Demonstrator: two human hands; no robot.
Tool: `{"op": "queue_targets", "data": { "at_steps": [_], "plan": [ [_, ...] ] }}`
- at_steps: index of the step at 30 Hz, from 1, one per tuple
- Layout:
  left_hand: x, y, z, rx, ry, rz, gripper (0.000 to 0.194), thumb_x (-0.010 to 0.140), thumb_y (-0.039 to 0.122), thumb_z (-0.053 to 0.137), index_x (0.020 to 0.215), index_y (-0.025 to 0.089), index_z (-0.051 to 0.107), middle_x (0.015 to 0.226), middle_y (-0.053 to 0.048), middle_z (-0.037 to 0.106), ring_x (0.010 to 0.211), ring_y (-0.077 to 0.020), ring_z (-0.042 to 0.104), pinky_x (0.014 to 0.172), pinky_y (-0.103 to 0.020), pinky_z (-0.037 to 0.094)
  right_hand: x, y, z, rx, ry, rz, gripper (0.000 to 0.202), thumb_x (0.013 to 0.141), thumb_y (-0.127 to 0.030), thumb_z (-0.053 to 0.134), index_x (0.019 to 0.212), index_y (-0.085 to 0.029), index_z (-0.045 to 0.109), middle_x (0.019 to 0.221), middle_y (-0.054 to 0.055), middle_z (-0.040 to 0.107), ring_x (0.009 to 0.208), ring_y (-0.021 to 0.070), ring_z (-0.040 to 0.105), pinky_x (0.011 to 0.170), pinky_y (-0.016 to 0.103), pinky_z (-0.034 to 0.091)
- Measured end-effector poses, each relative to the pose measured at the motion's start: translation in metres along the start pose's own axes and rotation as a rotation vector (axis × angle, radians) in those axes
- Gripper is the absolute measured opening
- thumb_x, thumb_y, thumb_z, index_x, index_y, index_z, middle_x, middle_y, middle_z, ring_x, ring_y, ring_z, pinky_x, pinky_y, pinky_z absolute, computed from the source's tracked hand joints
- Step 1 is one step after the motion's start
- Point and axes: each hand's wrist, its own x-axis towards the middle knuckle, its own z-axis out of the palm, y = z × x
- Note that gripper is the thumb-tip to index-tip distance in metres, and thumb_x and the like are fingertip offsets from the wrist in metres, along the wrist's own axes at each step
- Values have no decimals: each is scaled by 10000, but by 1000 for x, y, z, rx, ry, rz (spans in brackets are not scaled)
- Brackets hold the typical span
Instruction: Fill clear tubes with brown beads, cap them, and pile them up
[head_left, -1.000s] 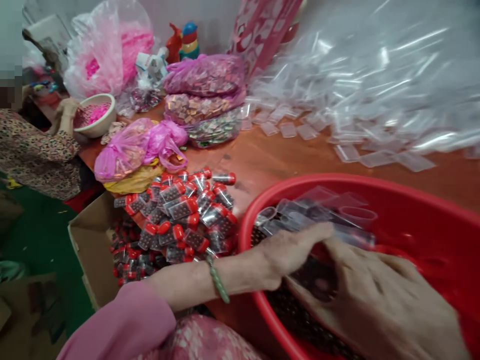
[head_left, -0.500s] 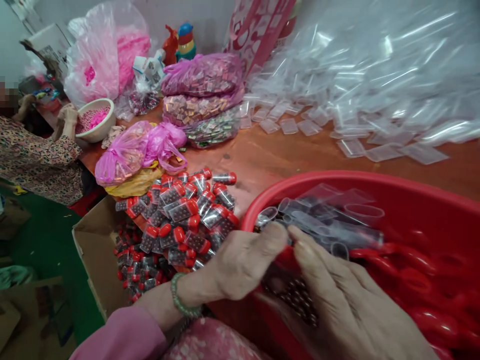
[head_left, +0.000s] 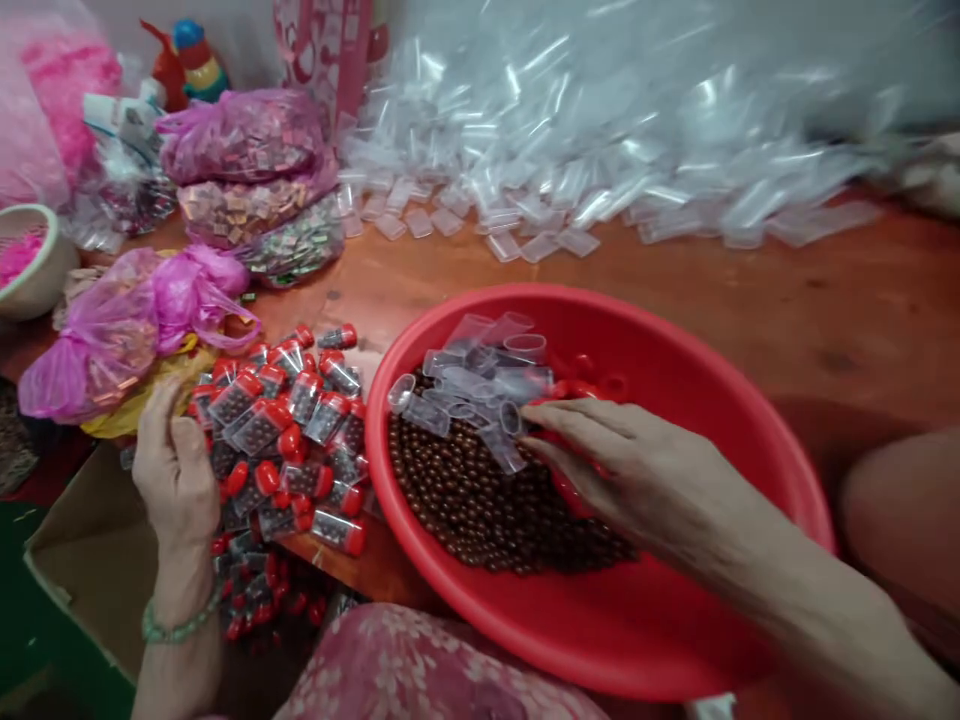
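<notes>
My right hand point(head_left: 600, 450) reaches into a red basin point(head_left: 720, 420). Its thumb and fingertips are apart at the rim of a clear plastic tube point(head_left: 510, 418); whether they touch it, I cannot tell. More clear tubes point(head_left: 465, 385) lie around it on dark brown beads point(head_left: 465, 490), and red plastic caps point(head_left: 581, 385) are partly hidden behind the hand. My left hand point(head_left: 176, 465), with a green bead bracelet at the wrist, is at the left side of a pile of red-capped, bead-filled containers point(head_left: 300, 420). Its fingers are loosely bent and apart, with nothing visible in them.
Clear empty containers point(head_left: 525, 190) are heaped along the wall. Pink bags of small pieces point(head_left: 247, 160) and a knotted pink bag point(head_left: 112, 340) are at the left. A cardboard box point(head_left: 90, 550) below the table edge holds more red-capped containers. A pale bowl point(head_left: 37, 260) stands far left.
My hands have parted from a bead-filled container held over the basin's edge. The left moved to the pile, the right into the basin. The view has swung right.
</notes>
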Motion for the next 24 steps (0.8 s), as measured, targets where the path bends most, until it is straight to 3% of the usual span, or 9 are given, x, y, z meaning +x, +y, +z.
{"op": "queue_targets", "data": {
  "at_steps": [4, 7, 11, 17, 21, 24],
  "plan": [
    [0, 59, 27, -89, -238, 309, 212, 873, 198, 571, 1064, 208, 661, 1210, -52, 630, 1222, -224, 541, 1086, -449, 403, 17, -6, 5, 39, -220, 4, 241, 937, -200, 412, 835, -186, 630, 808, 74, 679, 699, 188, 634, 655, 303, 498],
    [2, 79, 58, -204, -355, 420, 163, 868, 148, 569, 992, 177, 671, 1125, -66, 670, 1172, -213, 577, 1044, -437, 451, 43, -27, 11, 78, -458, 7, 196, 935, -195, 430, 875, -174, 616, 821, 67, 656, 774, 201, 635, 666, 298, 473],
    [0, 79, 87, -271, -377, 384, 174, 892, 121, 517, 975, 143, 668, 1062, -94, 694, 1119, -200, 602, 1027, -427, 467, 70, -47, 27, 97, -548, 80, 156, 913, -195, 481, 1020, -136, 578, 943, 109, 669, 795, 216, 655, 601, 287, 437],
    [-14, 73, 104, -270, -502, 293, 257, 887, 121, 490, 1119, 125, 602, 1238, -146, 620, 1207, -223, 556, 1050, -460, 450, 69, -38, 53, 133, -580, 176, 332, 843, -199, 578, 1164, -116, 546, 1095, 150, 633, 876, 252, 660, 696, 312, 465],
    [-16, 68, 111, -270, -581, 324, 335, 874, 88, 465, 1196, 113, 552, 1343, -165, 545, 1292, -221, 486, 1109, -464, 384, 62, -27, 53, 184, -583, 183, 370, 812, -275, 638, 1147, -134, 569, 1090, 125, 602, 906, 250, 640, 781, 329, 476],
    [-12, 66, 112, -223, -651, 369, 291, 876, 112, 481, 1153, 115, 572, 1390, -179, 493, 1334, -238, 438, 1119, -480, 363, 55, -21, 48, 321, -516, 158, 300, 778, -236, 669, 1059, -157, 596, 1053, 94, 619, 919, 224, 626, 814, 320, 480]
  ]
}}
